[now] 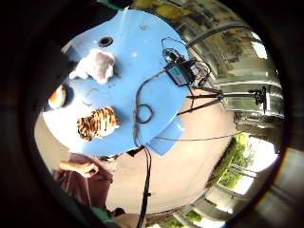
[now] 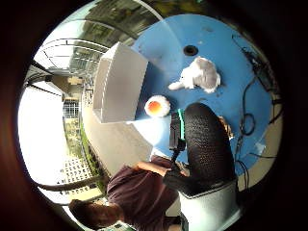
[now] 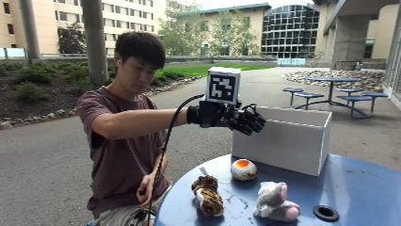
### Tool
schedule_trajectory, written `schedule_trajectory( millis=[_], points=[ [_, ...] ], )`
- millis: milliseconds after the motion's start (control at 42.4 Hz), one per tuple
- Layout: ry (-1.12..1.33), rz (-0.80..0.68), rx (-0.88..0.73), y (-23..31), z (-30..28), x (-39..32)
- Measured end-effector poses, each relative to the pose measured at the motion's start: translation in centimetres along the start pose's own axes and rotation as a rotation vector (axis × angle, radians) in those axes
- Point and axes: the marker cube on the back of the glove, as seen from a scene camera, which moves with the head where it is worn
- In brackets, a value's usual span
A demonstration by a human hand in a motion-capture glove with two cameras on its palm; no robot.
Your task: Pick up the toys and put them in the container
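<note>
Right hand (image 3: 241,120) is up in the air over the near edge of the white container (image 3: 282,141), fingers loosely curled and hanging down, holding nothing. Bare left hand (image 3: 145,189) is down by the person's lap, off the table

All three toys are on the round blue table (image 3: 363,188), none in the container:
- tiger plush (image 3: 206,195) lies nearest the person, close to the table edge
- orange-and-white ball toy (image 3: 243,169) sits just beside the container's front wall, can't tell if touching
- white/pink plush (image 3: 274,202) lies flat between the tiger and the table's centre hole (image 3: 325,213)

Container stands upright on the far side of the table, open top. Thumb-side palm view shows the container (image 2: 118,82), ball (image 2: 157,106) and white plush (image 2: 199,74) below the hand; little-finger side shows the tiger (image 1: 97,122) and a coil of black cable (image 1: 142,111) on the tabletop
</note>
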Motion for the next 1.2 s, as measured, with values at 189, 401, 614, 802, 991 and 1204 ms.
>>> schedule_trajectory(
  millis=[189,401,614,802,991,1204],
  points=[
    [0.033,0.003,-0.009,-1.5,-2.0,-0.7],
    [0.101,0.04,-0.024,-4.2,-3.8,-0.7],
    [0.103,0.065,-0.109,-8.5,-1.6,-0.9],
    [0.229,-0.073,-0.276,-12.4,7.7,-1.0],
    [0.198,-0.071,-0.4,-15.0,18.1,-2.0],
    [0.106,-0.063,-0.292,-16.2,22.2,-1.8]
  ],
)
